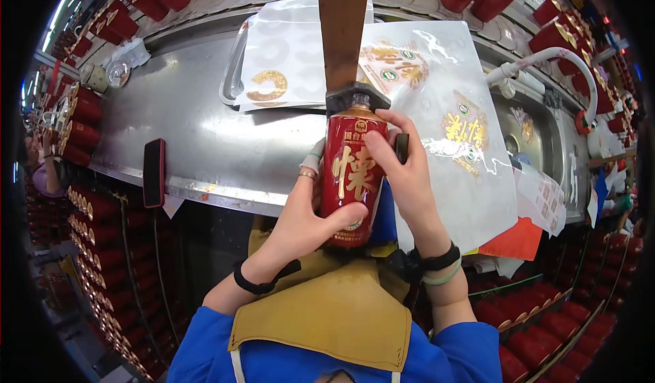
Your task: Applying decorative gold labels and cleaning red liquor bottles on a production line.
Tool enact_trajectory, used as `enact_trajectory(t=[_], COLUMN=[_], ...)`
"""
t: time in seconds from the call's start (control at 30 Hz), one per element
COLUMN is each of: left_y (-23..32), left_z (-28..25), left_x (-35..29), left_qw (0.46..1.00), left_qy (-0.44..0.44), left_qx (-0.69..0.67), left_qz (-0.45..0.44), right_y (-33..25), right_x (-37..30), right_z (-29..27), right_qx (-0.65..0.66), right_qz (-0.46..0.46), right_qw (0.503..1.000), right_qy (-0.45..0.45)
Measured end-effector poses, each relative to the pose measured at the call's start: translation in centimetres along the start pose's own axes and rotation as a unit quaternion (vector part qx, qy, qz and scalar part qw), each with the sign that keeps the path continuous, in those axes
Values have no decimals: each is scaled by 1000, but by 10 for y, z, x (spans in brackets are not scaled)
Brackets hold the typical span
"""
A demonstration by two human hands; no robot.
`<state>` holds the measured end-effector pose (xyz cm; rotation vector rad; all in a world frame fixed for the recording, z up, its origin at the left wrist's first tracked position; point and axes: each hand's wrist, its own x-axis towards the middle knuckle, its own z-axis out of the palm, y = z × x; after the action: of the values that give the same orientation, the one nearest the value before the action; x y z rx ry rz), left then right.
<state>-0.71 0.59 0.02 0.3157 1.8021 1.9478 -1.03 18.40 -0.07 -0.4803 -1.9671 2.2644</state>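
A glossy red bottle (355, 171) with gold lettering stands before me, its narrow neck against a dark bracket (358, 96) at the end of a brown upright bar (343, 28). My left hand (307, 209) wraps the bottle's lower left side, thumb across its front. White tape covers one of its fingers, and a ring sits below. Round the upper right side closes my right hand (404, 161), its thumb on the front and index finger near the shoulder. Sheets of gold decals (464, 127) lie right of the bottle; another white sheet with a gold decal (267, 85) rests in a metal tray (235, 76).
A phone (154, 173) lies at the metal bench's left front edge. On the right are a sink (546, 134) and a curved white faucet (552, 55). Red bottles (153, 1) line a conveyor at the back. Racks of red bottles (102, 246) flank me. Another person (48, 171) is at far left.
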Motion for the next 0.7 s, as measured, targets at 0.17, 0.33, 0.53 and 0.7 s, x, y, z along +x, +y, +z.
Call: enact_trajectory(t=[0.17, 0.33, 0.53, 0.7], left_y=[3, -1, -4, -3], left_z=[-3, -7, -4, -2], left_x=[1, 3, 3, 1], left_qw=[999, 998, 998, 999], left_qy=[-1, -27, -19, -11], left_qx=[-26, 8, -39, -34], left_qz=[-35, -50, -35, -31], right_y=[-3, -5, -2, 2], right_x=[-7, -9, -5, -4], right_z=[2, 1, -1, -1], right_qx=[20, -5, -25, -16], right_qz=[-20, -33, -22, -23], right_qw=[999, 999, 999, 1000], right_qy=[-23, -23, -17, 2])
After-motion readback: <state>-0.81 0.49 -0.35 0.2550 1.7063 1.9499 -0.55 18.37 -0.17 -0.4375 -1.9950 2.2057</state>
